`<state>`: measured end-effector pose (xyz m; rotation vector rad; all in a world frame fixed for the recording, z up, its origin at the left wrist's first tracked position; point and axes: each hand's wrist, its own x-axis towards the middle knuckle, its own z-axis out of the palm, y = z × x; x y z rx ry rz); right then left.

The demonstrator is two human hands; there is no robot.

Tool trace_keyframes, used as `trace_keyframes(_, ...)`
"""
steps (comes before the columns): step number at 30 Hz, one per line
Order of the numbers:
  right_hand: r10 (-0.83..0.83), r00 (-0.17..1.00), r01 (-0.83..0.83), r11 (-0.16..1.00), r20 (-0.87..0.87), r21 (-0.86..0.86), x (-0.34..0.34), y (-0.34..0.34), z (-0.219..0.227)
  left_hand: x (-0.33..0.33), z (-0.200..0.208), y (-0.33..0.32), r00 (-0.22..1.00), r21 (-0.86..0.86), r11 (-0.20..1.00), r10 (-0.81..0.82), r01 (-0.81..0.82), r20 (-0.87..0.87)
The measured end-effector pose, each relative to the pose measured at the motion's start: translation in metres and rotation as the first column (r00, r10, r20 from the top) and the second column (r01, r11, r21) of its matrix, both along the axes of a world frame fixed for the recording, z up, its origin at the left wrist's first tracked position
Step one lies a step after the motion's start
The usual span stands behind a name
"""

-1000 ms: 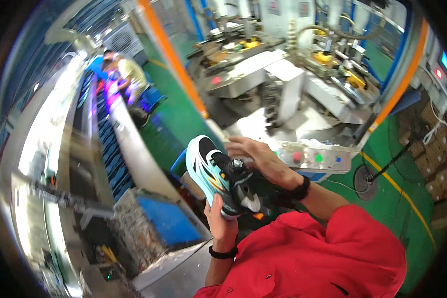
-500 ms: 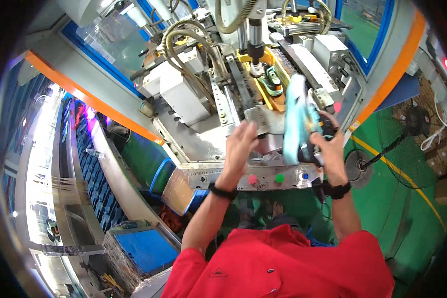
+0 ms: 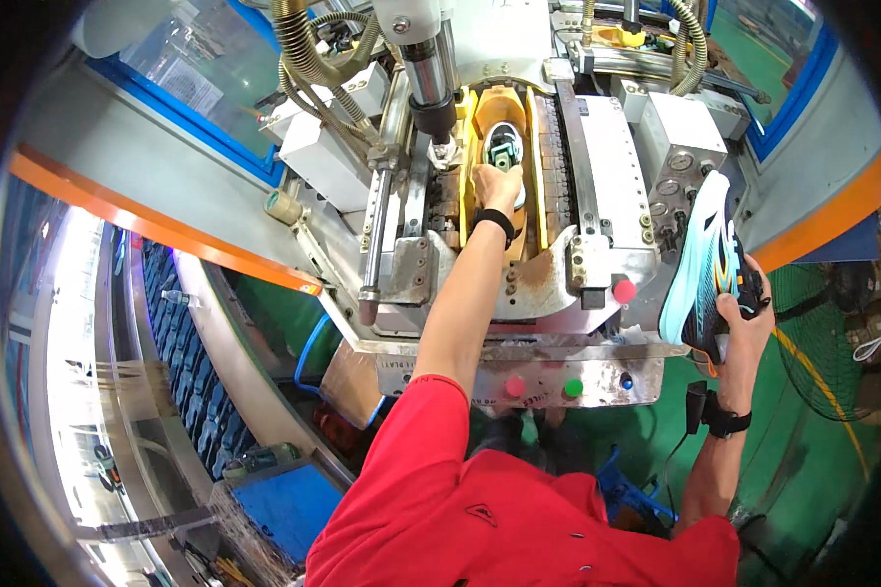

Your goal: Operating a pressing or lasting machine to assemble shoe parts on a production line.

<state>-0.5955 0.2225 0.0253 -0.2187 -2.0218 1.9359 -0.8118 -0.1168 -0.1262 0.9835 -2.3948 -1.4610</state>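
My left hand [image 3: 496, 184] reaches into the long yellow cradle [image 3: 542, 210] of a machine, its fingers closed on the near end of a shoe [image 3: 502, 144] that lies there. The fingertips are partly hidden by the hand itself. That shoe has a dark and green opening with a pale rim. Off to the right of the machine, my right hand [image 3: 750, 318] grips a second shoe [image 3: 729, 279], dark with a thick light-blue and white sole [image 3: 693, 264]. This one is tilted upright, its sole turned to the left.
A press cylinder [image 3: 431, 88] with a dark tip hangs left of the cradle. Metal clamps and a white box with knobs [image 3: 680, 147] flank it. Pink, green and blue buttons [image 3: 573, 388] line the front panel. A fan [image 3: 822, 333] stands right, a conveyor [image 3: 181, 323] left.
My left hand has gone forward into the cradle and taken hold of the shoe there. My right hand has carried its shoe rightward. The cylinder, earlier over the cradle, is now to its left.
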Motion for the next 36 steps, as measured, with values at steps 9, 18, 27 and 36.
trace_keyframes(9, 0.134, 0.986, -0.159, 0.932, 0.098, 0.326, -0.119, -0.071, 0.03, 0.042, 0.024, -0.052, 0.992, 0.221, 0.97, -0.077, 0.097, -0.101)
trace_keyframes(18, 0.336, 0.79, -0.613, 0.466, 0.514, 0.638, -0.262, -0.236, -0.017, 0.331, 0.164, -0.087, 0.975, 0.812, 0.542, -0.09, 0.219, -0.203)
trace_keyframes(27, -0.008, 0.968, -0.218, 0.463, 0.251, 0.859, -0.269, -0.335, -0.151, 0.562, 0.16, -0.075, 0.848, 0.641, 0.69, 0.518, -0.335, -0.114)
trace_keyframes(36, 0.884, 0.466, -0.658, 0.376, -0.04, 0.653, 0.068, -0.309, -0.113, 0.621, 0.115, -0.009, 0.44, 0.693, 0.289, 0.897, -0.661, 0.046)
